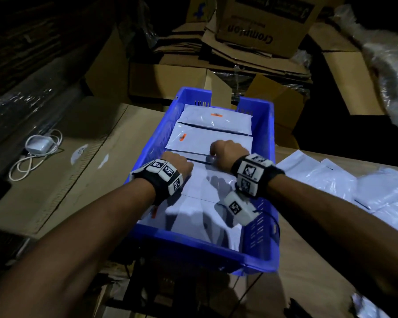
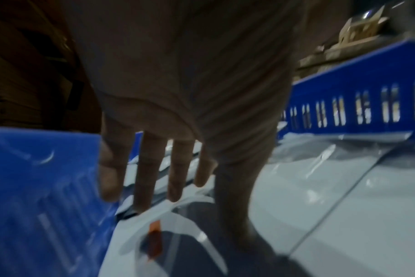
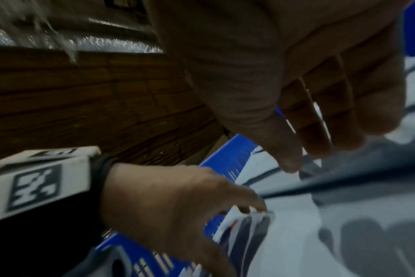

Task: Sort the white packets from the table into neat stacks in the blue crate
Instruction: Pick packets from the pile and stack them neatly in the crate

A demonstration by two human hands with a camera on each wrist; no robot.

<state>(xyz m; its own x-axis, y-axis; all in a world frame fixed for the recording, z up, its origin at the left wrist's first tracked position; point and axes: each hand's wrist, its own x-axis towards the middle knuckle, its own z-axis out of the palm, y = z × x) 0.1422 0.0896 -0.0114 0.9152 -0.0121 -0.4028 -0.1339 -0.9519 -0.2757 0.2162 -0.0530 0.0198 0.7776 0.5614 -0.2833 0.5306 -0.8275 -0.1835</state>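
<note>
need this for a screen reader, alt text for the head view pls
Both hands, left hand and right hand, reach into a blue crate and press on white packets stacked in rows. More loose packets lie on the table to the right, with cardboard boxes behind.

Dim stockroom or packing warehouse, indicated by: flattened brown cardboard cartons (image 1: 246,49) heaped behind a blue slotted plastic crate (image 1: 265,125); crumpled clear plastic wrap (image 1: 391,72) right of it; loose white mailer packets (image 1: 345,180) spread beside it.
</note>
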